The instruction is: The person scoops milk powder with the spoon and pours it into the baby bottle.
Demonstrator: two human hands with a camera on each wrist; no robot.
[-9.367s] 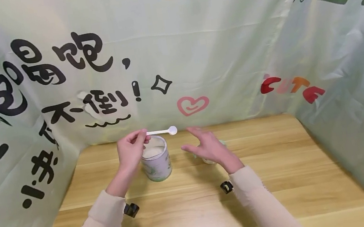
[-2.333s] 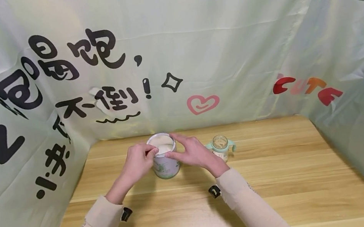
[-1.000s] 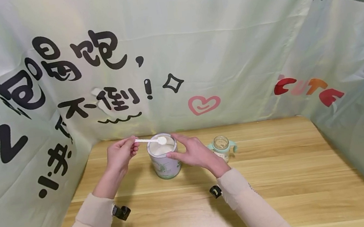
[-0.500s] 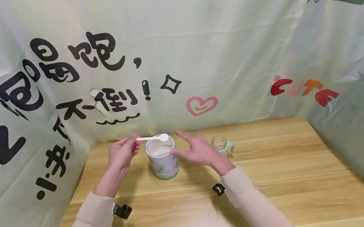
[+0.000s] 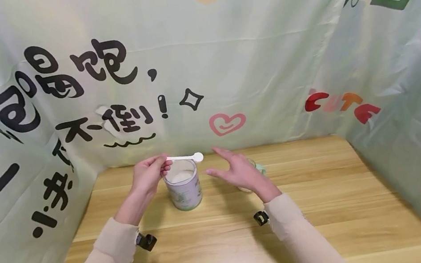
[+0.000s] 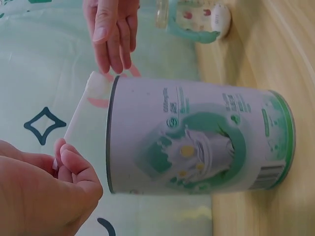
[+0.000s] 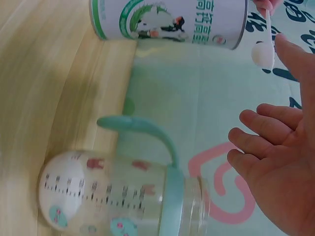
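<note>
My left hand point(image 5: 147, 176) pinches the handle end of a white measuring scoop point(image 5: 183, 158), held level above the can's rim. White powder point(image 7: 264, 55) fills the scoop's bowl, now by the can's right side. Below it stands an open milk powder can point(image 5: 184, 193), pale lilac and green, with white powder point(image 5: 179, 177) inside. My right hand point(image 5: 242, 172) hovers with spread fingers between can and bottle, touching neither. Behind it, mostly hidden in the head view, is a lidless clear baby bottle point(image 7: 113, 191) with mint-green handles and printed measuring marks.
Can and bottle stand near the back of a wooden table point(image 5: 218, 247). A printed fabric backdrop point(image 5: 267, 74) encloses the back and both sides. A small black camera mount point(image 5: 146, 241) sits at the left wrist, another mount point(image 5: 261, 217) at the right.
The left hand dipped the scoop in the can, lifted it out loaded, and has carried it rightward over the rim. My right hand has left the can's rim and moved right, towards the bottle.
</note>
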